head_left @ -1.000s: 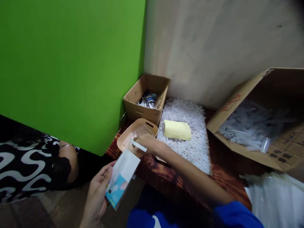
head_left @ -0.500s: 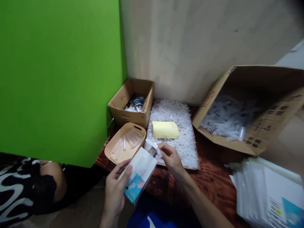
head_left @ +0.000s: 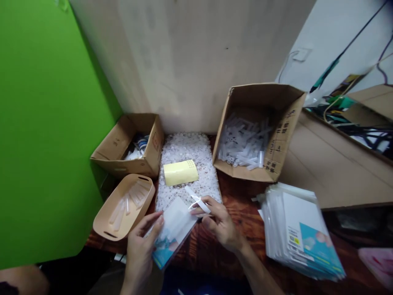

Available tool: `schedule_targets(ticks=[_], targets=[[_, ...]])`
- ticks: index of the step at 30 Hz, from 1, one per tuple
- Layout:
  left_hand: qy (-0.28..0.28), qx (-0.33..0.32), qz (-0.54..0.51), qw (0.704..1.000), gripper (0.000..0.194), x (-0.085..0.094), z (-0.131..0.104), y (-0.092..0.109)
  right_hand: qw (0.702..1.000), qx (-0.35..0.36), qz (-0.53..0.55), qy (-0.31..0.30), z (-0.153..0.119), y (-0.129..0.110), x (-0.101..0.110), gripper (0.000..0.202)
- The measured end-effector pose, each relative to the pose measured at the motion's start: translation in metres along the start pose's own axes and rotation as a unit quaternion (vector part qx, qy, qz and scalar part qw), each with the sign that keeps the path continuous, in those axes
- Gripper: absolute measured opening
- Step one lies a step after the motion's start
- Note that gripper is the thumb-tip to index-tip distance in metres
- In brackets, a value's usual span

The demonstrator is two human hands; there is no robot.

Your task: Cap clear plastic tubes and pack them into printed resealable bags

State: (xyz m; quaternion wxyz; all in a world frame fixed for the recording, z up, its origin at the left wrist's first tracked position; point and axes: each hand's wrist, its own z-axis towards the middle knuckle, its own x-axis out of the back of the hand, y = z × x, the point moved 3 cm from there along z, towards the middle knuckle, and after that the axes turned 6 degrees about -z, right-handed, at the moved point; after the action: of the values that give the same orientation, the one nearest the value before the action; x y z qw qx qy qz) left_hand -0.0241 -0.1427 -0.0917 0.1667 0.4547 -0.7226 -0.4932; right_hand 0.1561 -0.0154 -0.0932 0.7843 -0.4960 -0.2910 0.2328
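Work went two-handed, lower centre: right hand (head_left: 224,227), gone from tan plastic tray (head_left: 132,218), and left hand (head_left: 139,246) clamped blue-and-white plastic packet (head_left: 174,227).

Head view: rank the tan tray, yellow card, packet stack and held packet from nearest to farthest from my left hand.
1. Held packet: in your left hand.
2. Tan tray: just beyond, to the left.
3. Yellow card: ahead, on the white pieces.
4. Packet stack: far right.
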Motion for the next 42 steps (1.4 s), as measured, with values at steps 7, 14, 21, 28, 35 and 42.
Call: schedule_targets(ticks=[7, 14, 21, 28, 35, 42], targets=[[-0.017, -0.002, 0.05, 0.999, 0.059, -0.022, -0.013, -0.006, 0.997, -0.059, 0.052, 0.01, -0.011, 0.008, 0.006, 0.048], [0.038, -0.325, 0.186, 0.926, 0.029, -0.03, -0.031, -0.012, 0.945, -0.146, 0.25, 0.154, -0.023, 0.03, -0.001, 0.049], [-0.322, -0.462, 0.298, 0.771, 0.037, -0.067, -0.051, -0.04, 0.962, -0.188, 0.08, 0.182, -0.028, 0.026, 0.005, 0.032], [-0.286, -0.439, 0.287, 0.802, 0.019, -0.096, -0.017, -0.036, 0.97, -0.194, -0.123, 0.084, -0.047, 0.029, 0.002, 0.02], [-0.338, -0.358, 0.262, 0.83, 0.017, -0.111, -0.015, -0.037, 0.965, -0.151, -0.203, 0.075, -0.044, 0.025, 0.0, 0.03], [-0.137, -0.357, 0.22, 0.898, 0.022, -0.089, 0.059, 0.055, 0.971, -0.079, -0.196, 0.115, -0.042, 0.017, 0.006, 0.028]])
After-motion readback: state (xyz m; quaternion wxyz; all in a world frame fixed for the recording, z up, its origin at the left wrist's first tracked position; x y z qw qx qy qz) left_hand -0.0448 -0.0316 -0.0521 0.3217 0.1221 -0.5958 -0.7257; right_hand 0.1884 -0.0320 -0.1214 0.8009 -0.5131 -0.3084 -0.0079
